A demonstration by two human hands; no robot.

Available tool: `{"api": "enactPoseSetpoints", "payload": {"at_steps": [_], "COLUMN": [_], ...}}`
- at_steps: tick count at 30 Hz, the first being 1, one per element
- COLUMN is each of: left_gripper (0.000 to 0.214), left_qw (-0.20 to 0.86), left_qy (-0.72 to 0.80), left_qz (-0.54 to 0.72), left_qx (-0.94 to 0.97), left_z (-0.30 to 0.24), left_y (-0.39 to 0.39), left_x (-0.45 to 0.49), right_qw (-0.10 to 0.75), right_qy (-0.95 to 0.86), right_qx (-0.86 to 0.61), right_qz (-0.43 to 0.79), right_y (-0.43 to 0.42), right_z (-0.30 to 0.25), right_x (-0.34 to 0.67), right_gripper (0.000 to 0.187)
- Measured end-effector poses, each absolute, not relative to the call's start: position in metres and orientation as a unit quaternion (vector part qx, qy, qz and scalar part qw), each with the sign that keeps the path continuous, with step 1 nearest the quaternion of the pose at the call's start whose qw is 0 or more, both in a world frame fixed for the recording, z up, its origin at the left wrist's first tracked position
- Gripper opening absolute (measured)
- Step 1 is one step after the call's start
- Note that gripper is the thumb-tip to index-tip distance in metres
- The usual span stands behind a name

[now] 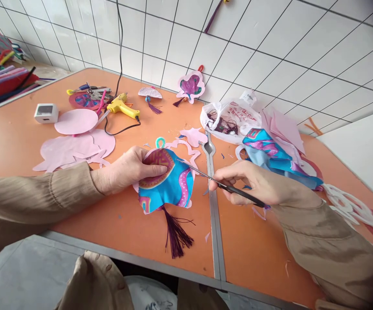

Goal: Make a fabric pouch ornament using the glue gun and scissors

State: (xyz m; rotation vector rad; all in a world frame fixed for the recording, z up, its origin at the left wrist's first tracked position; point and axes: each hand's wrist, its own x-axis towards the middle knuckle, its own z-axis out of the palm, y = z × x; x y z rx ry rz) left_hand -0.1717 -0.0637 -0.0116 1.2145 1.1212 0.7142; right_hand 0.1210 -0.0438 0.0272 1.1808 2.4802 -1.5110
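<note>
left hand point(125, 168) pinches the cloth point(172, 187), right hand point(257, 180) grips the scissors point(243, 194); should the cloth shift, the cut could stray.

Head camera: worn above tan cloth garment point(96, 284), facing forward and down across flat orange tabletop point(115, 232). Range: near; bare left hand point(128, 170), bare right hand point(251, 183) around mid-frame. White glossy tiled wall point(160, 26) crosses upper frame obliquely.

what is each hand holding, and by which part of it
Left hand: the shiny blue patterned fabric cutout with dark purple tassel, by its upper left side. Right hand: the black-handled metal scissors, by the handles.
</note>
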Motion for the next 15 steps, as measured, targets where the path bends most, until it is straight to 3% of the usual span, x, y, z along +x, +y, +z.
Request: {"api": "enactPoseSetpoints", "payload": {"at_steps": [7,15], "left_gripper": [0.025,0.03], "left_qw": [0.61,0.625], "left_qy": [0.492,0.508], "left_qz": [0.316,0.326], "left_qx": [0.535,0.495], "left_z": [-0.012,-0.021], "left_y": [-0.062,-0.061], "left_x": [-0.172,-0.174], "right_qw": [-0.017,-0.016], "right_qy": [0.792,0.851], "right_qx": [0.377,0.35], "right_qz": [-0.48,-0.391], "right_y": [-0.043,-0.041], "right_z": [0.028,0.025], "right_x": [0.128,0.135], "right_gripper": [0.025,0.021]}}
